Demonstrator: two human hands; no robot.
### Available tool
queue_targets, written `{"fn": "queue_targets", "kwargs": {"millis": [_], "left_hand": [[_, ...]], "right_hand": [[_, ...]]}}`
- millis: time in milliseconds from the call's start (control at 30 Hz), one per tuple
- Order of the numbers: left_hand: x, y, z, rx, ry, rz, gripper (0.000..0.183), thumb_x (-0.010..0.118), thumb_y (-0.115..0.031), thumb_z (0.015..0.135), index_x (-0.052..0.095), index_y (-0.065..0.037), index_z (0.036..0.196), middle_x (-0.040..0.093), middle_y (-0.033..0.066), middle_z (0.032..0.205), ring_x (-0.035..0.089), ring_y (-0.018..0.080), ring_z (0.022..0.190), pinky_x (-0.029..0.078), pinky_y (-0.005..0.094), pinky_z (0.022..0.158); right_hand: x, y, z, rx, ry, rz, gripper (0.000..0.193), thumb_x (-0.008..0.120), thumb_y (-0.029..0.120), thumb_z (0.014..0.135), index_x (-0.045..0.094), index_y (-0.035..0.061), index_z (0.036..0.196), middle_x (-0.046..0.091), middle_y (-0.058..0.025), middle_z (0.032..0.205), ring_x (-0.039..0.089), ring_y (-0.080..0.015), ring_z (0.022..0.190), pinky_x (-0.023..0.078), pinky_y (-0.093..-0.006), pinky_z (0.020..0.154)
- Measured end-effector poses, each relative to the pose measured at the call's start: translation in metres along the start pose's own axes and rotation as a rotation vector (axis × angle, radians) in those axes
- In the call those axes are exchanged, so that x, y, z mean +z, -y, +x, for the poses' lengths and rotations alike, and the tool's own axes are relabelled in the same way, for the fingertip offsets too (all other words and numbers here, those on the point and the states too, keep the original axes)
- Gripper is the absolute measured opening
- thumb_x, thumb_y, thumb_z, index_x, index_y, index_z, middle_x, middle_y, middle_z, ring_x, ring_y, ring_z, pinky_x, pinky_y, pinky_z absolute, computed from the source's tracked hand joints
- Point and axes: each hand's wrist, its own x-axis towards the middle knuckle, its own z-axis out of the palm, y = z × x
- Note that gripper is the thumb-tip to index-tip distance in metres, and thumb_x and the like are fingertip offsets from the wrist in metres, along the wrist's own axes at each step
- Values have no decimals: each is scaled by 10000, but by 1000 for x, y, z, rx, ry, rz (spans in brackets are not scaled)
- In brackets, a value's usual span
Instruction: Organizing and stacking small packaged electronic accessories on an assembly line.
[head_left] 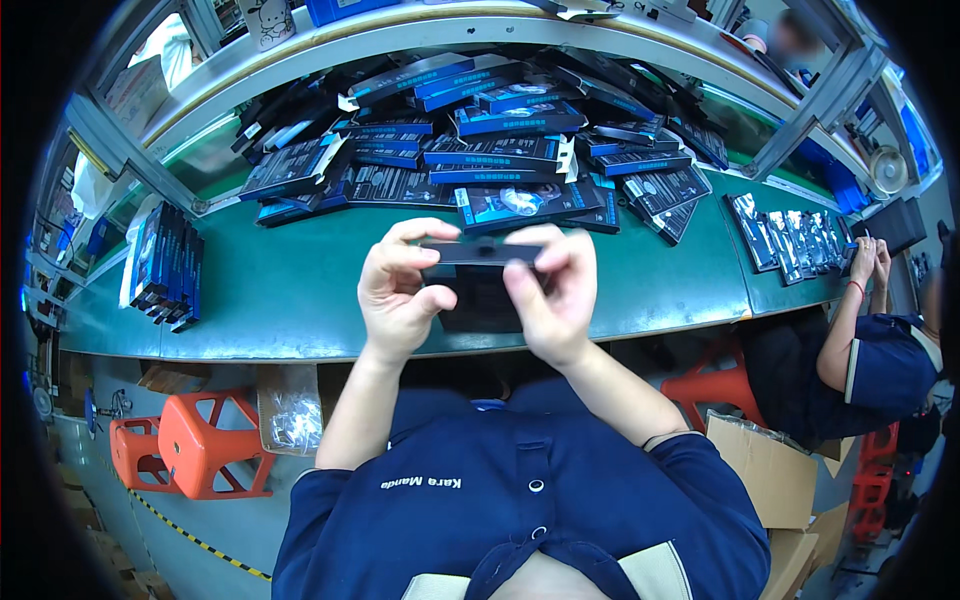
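Note:
Over the near edge of the green table, a flat black box [481, 312] is held between my two hands, its narrow end face turned up. At its left end is my left hand [395, 295], closed, with the fingertips along the upper edge and the thumb against the side. My right hand [556, 300] grips the other end, its thumb pressed on the narrow end and its fingers curled behind. The right fingers are slightly blurred. Beyond my hands, the nearest of many printed black and blue boxes [520, 203] lies at the front of a heap.
The heap of boxes [390, 185] spreads across the back of the green table [290, 285]. Several boxes [165, 265] stand in a row at left. At right, a co-worker's hands [870, 258] are by silvery packets [800, 240]. Orange stools [205, 440] and cartons [765, 470] stand below.

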Motion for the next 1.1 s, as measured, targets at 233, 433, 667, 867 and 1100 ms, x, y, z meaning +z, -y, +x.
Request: {"fn": "queue_targets", "kwargs": {"millis": [233,433,667,867,1100], "left_hand": [[18,-28,-57,-586,174,65,1246,825,-381,674,13,-57,1561,174,182,1571,285,302,1410,278,424,1138],[-43,-46,-31,-854,-39,1779,836,729,-509,761,453,-127,1451,388,243,1478,432,469,1296,370,561,1044],[26,-14,1,-194,440,1396,864,761,-437,778,387,-73,1466,272,243,1547,280,439,1413,246,557,1132],[50,-2,-18,-87,969,1117,817,777,-437,748,452,-125,1429,384,214,1490,336,393,1400,262,540,1141],[24,2,24,-118,614,1018,502,747,-154,785,590,-66,1254,676,168,1120,648,345,1040,510,396,895]], "right_hand": [[38,-32,24,112,-24,-246,164,668,122,892,543,59,978,579,-94,986,573,-209,975,455,-324,834],[-51,-47,24,155,257,-1478,643,780,196,725,523,50,1296,513,-123,1306,466,-337,1212,382,-484,983],[-80,-25,23,-166,588,-1146,342,760,209,767,693,80,1078,669,-109,1159,598,-264,1135,397,-440,1028],[-286,14,54,41,-341,-1607,268,643,292,898,721,37,933,715,-141,988,687,-301,898,528,-382,815],[-348,44,-6,779,-697,-1778,553,660,575,825,660,136,1161,630,-151,1232,582,-381,1114,491,-438,959]]}}
